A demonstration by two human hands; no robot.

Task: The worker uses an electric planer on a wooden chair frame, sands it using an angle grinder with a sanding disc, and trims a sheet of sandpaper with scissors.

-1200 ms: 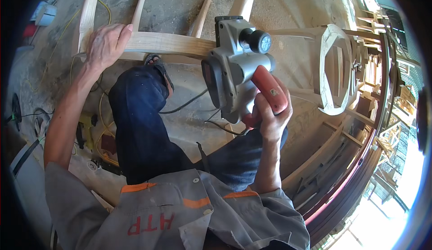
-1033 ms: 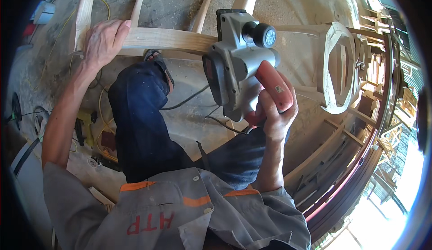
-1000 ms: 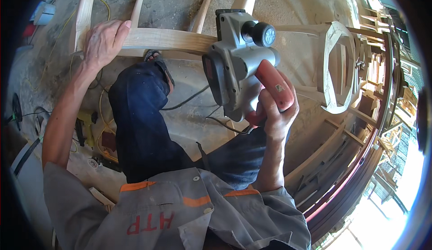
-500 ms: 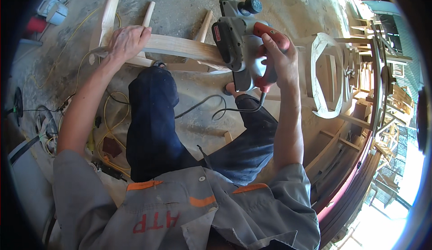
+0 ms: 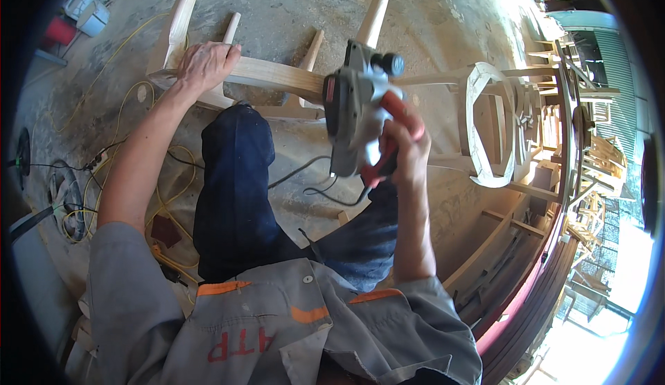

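Observation:
In my right hand (image 5: 410,153) is a grey and black electric hand planer (image 5: 352,111), held by its red rear handle. The planer is tilted, with its front knob pointing away from me, and overlaps the right end of a pale wooden rail (image 5: 277,75). Whether its sole touches the wood cannot be seen. The rail belongs to a chair-like wooden frame with legs reaching away from me. My left hand (image 5: 206,67) is closed over the rail's left end, by the corner with a long curved leg (image 5: 181,21). A dark power cord (image 5: 339,202) hangs from the planer in a loop.
Another curved wooden frame (image 5: 476,125) stands to the right, beside stacked timber parts. Yellow cords (image 5: 181,208) and dark cables lie on the floor at left, near a dark red scrap (image 5: 165,230). A white bucket (image 5: 93,19) stands far left. My bent knee (image 5: 239,132) is close to the frame.
My right hand has drawn the planer toward me and a little left, and the planer has tilted. My left hand keeps its grip on the rail.

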